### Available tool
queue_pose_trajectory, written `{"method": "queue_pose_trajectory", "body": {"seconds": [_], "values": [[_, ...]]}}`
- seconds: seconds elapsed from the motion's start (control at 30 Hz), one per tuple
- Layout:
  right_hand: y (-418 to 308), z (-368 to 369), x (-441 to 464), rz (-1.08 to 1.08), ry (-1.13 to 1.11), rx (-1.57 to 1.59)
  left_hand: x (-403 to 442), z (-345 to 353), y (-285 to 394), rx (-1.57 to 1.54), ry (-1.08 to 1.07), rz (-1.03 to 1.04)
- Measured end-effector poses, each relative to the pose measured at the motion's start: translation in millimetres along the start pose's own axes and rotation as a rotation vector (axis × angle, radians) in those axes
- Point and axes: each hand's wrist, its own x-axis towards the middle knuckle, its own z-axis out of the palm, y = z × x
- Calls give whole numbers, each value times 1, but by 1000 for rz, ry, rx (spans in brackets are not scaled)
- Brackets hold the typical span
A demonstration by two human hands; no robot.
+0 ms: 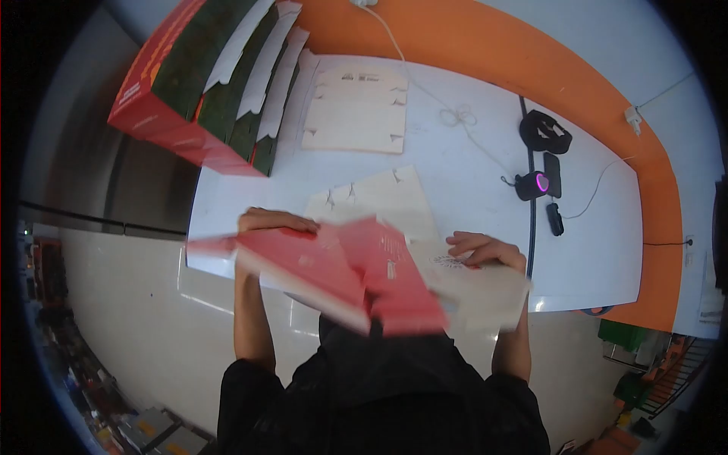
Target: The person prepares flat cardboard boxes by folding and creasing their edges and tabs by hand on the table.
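Observation:
A red cardboard piece point(311, 265), partly folded and blurred by motion, hangs over the front edge of the white table point(470, 174). My left hand point(277, 221) is closed on its upper left part, fingers over the top. At the right, my right hand point(485, 252) grips a beige cardboard panel point(485, 292) with dark print, which adjoins the red piece. Beneath and behind them a beige sheet point(379, 199) with small torn-looking cuts lies on the table. Whether the red and beige parts are one piece I cannot tell.
Another flat beige sheet point(355, 114) lies farther back. Red and green boxes point(189, 98) stand at the back left. A lit round device point(532, 185), black strap roll point(544, 133), dark case point(552, 174) and white cable point(457, 115) lie to the right.

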Motion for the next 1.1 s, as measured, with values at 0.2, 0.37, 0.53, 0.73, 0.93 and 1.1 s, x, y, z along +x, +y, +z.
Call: {"method": "queue_pose_trajectory", "body": {"seconds": [0.2, 0.37, 0.53, 0.73, 0.93, 1.1], "values": [[-10, 21, -7, -74, 43, -107, -1, 13, 35, -83, 228, 52], [-17, 6, 0, -79, -28, -100, -3, 6, 26, -102, -58, 123], [-45, 0, 0, 22, -151, -129, -8, -6, 26, -37, -126, 247], [-71, 13, -13, 139, -480, 42, -19, -5, 5, -222, 88, 340], [-55, 40, 26, 116, -694, 305, -8, 6, -40, -572, -43, 383], [-38, 97, 22, 147, -688, -4, 6, -1, -41, -570, -258, 361]]}}
